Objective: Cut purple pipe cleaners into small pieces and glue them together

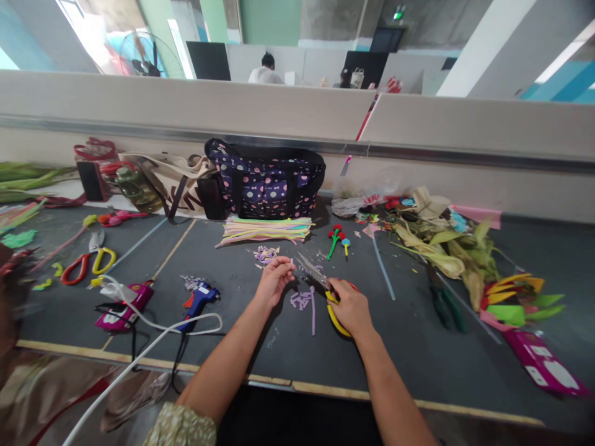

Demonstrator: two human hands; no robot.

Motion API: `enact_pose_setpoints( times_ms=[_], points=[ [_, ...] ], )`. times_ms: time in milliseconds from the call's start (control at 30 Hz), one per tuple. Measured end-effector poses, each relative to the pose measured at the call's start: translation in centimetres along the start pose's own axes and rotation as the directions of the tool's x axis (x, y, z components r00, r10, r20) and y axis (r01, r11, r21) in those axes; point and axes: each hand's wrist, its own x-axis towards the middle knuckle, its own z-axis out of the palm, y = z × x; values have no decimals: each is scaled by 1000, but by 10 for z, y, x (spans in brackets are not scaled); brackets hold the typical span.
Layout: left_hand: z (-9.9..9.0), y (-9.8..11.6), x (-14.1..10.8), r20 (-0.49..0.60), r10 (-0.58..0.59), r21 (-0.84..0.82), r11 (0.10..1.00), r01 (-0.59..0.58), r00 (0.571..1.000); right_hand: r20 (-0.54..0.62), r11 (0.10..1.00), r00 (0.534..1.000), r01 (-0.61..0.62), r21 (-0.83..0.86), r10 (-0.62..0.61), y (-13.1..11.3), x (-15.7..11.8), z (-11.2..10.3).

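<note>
Between the fingertips of my left hand is a small pale purple piece, which looks like pipe cleaner. My right hand grips yellow-and-red-handled scissors; the blades point up and left, with their tips near the held piece. Below the hands lie a small heap of short purple pieces and a longer purple pipe cleaner. Another heap of purple and cream cut pieces sits behind my left hand. Farther back is a bundle of pastel pipe cleaners.
A blue glue gun, a white cable and a second pair of scissors lie left. A patterned bag stands at the back. Rightward are red and blue pipe-cleaner flowers, dried husks and green-handled pliers.
</note>
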Motion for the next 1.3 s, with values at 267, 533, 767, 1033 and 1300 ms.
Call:
enact_pose_setpoints(
  times_ms=[267, 533, 767, 1033, 1300],
  points=[
    [-2, 0, 1, 26, -47, -83, 995, 49, 999, 16, 999, 999, 39, 16, -40, -3, -1, -2],
    [1, 2, -1, 30, -49, -39, 998, 51, 998, 18, 999, 999, 36, 3, -36, -3, -1, -1],
    [2, 2, -2, -4, -27, -12, 1000, 27, 1000, 25, 999, 999, 36, 11, -37, -4, -1, -3],
    [-1, -1, 0, 7, -32, -9, 999, 32, 999, 27, 999, 998, 50, -12, -50, -6, -1, -4],
    [2, -1, -2, 14, -33, -1, 999, 33, 999, -16, 996, 996, 92, -14, -92, -6, -1, 0]
  ],
)
